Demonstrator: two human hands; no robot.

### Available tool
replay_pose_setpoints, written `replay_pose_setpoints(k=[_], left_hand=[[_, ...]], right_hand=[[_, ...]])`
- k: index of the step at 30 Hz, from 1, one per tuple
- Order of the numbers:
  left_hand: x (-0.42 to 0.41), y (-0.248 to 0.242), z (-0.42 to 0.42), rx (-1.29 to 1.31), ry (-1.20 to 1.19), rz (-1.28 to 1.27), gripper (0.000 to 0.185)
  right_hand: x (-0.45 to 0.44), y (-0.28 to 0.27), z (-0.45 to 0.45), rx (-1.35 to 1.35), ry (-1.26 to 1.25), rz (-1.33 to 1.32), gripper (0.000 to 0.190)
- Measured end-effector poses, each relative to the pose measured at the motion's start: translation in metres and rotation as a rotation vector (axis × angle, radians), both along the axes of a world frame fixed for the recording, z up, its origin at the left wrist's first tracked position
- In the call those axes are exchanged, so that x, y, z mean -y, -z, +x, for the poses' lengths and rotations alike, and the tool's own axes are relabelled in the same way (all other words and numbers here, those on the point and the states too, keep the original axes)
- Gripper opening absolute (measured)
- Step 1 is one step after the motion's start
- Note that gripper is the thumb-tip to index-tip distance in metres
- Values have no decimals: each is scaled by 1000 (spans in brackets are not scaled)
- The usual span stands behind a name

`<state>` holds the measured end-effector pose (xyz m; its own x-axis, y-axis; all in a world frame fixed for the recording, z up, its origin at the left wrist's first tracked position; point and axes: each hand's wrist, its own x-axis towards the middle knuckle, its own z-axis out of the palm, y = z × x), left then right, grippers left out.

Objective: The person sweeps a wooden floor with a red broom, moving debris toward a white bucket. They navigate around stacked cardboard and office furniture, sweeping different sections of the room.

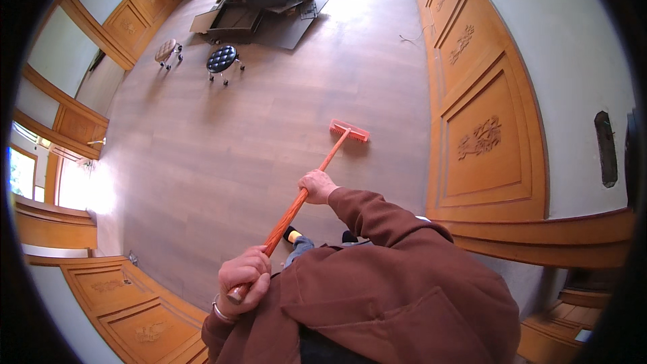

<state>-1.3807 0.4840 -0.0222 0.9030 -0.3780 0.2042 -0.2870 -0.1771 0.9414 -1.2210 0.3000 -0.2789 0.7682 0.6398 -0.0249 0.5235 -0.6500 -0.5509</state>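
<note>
My left hand [245, 274] is wrapped around the top end of a wooden-look handle [285, 221], close to my body. Farther down the same handle, my right hand [317, 187] grips it with the arm stretched forward. The handle slants away to a pinkish-red floor brush head [350, 131] with bristles, which appears to rest on the wood-look floor [242, 162]. Around the brush head lies bare flooring, with nothing gathered that I can make out.
Ahead lies a pile of dismantled dark furniture panels [263, 10]. A black tufted wheeled stool [221, 59] and a brown wheeled stool [166, 50] stand left of centre. Carved wooden wainscoting [480, 136] lines the right wall, with a loose cable [412, 39] near it. A doorway [76, 182] is at left.
</note>
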Motion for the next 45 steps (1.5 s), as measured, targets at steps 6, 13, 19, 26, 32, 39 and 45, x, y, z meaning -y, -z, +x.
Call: replay_pose_setpoints(k=[6,13,19,26,32,39,45], left_hand=[[-34,-45,-30,79,-99,-1,22],[-43,-50,-22,127,57,-90,23],[-13,6,-11,-95,-28,24,20],[-18,5,-5,-19,-31,219,20],[-39,-53,-14,79,18,-68,27],[-19,34,-14,67,-105,-8,22],[-17,36,-6,30,-166,65,18]], right_hand=[[-65,-25,-31,-64,-133,99,7],[-56,-33,-42,-119,-177,143,8],[4,9,-13,-23,12,3,7],[-28,19,15,93,-66,63,6],[-76,-17,-35,-76,-127,273,5],[-44,23,21,77,-151,-20,6],[-48,24,36,82,-138,-143,11]])
